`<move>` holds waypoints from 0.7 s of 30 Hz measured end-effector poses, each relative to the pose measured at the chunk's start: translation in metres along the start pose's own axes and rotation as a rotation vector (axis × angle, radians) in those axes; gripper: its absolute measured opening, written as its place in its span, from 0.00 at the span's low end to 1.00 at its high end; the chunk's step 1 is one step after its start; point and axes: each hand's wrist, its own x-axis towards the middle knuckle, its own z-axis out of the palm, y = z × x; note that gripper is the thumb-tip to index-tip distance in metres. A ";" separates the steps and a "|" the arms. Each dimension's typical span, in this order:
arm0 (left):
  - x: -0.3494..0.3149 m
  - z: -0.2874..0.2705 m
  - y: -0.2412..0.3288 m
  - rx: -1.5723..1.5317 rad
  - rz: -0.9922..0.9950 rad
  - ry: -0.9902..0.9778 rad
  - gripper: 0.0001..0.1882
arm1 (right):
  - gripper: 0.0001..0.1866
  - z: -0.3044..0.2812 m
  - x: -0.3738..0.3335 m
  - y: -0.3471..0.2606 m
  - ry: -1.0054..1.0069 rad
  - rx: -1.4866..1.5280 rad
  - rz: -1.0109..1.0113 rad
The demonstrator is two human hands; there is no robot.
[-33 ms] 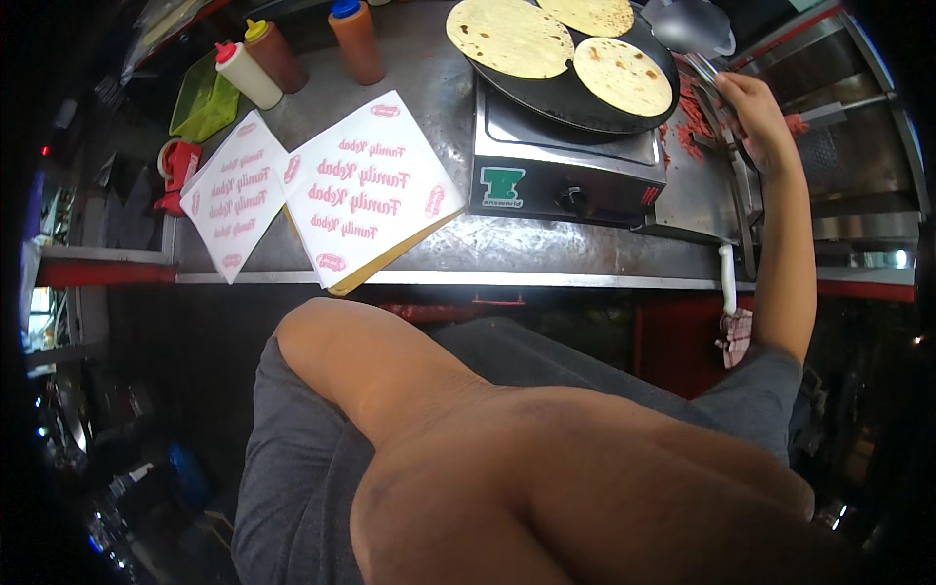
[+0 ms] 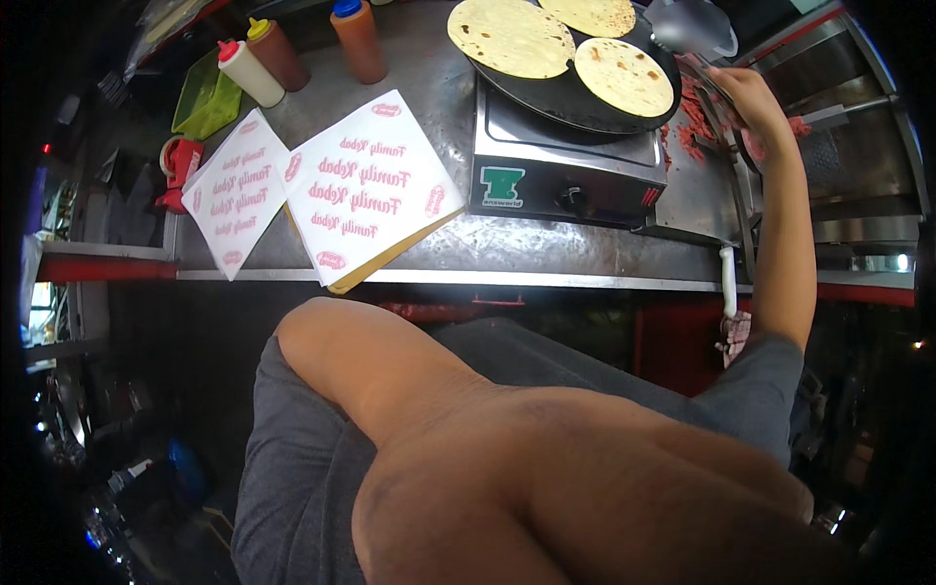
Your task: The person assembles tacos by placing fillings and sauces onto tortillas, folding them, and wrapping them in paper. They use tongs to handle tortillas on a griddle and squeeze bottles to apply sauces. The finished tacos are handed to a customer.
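At the far right, my right hand [image 2: 751, 97] is closed around the thin handle of a metal utensil [image 2: 698, 64]. The utensil's far end is blurred against a grey rounded metal vessel [image 2: 717, 27], so its shape is unclear. Beside the hand is a black round griddle [image 2: 531, 97] bearing several flatbreads, one small round one [image 2: 624, 76] nearest the hand. Shredded reddish meat [image 2: 690, 127] lies in a metal tray [image 2: 690, 200] below the hand. My left arm [image 2: 370, 341] is bent in the foreground; the left hand does not show.
The griddle sits on a steel burner [image 2: 570, 175] with a black knob. Two stacks of printed white paper [image 2: 375, 180] [image 2: 234, 195] lie left of it. Behind them stand squeeze bottles [image 2: 359, 44] and a green basket [image 2: 207, 102]. A red tape dispenser [image 2: 178, 174] and a white-handled knife [image 2: 727, 278] are near the edges.
My right hand has tilted slightly, and the metal utensil's end now lies blurred over the grey vessel. The flatbreads and papers have stayed in place.
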 end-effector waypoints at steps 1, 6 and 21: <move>0.000 -0.001 0.002 0.023 0.012 0.016 0.12 | 0.13 0.003 0.023 -0.007 -0.036 -0.032 0.050; 0.002 -0.006 0.004 0.114 0.091 0.062 0.12 | 0.15 0.008 0.085 -0.066 0.081 -0.214 -0.167; -0.117 -0.045 0.060 0.790 -0.442 0.117 0.13 | 0.19 0.121 0.100 -0.118 0.090 -0.594 -0.413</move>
